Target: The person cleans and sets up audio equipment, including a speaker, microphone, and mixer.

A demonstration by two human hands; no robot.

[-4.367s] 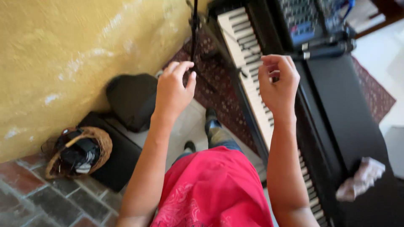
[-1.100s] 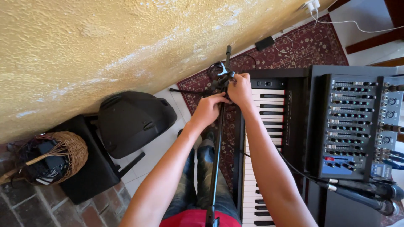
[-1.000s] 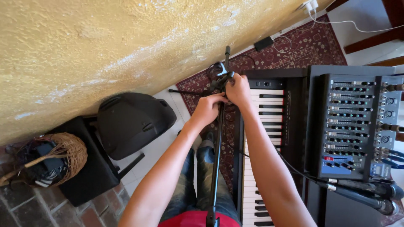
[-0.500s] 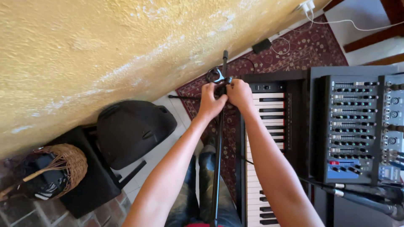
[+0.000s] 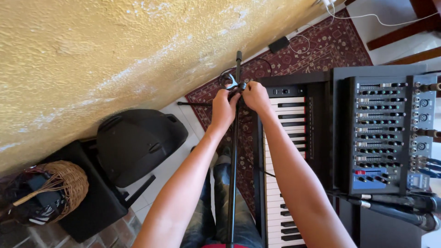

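You're standing in a home music corner. A keyboard (image 5: 287, 160) and a mixing console (image 5: 383, 133) sit side by side, a microphone stand (image 5: 233, 151) rises before you, and a black speaker (image 5: 138, 142) rests by the rough yellow wall (image 5: 115, 55). A patterned red rug (image 5: 317, 50), floor tiles and a wicker basket (image 5: 59, 186) suggest a lived-in house.

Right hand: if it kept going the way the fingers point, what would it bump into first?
The right hand points left across the pole. It already touches the clamp there, so that comes first, with the left hand just beyond. Depth is hard to judge from above.
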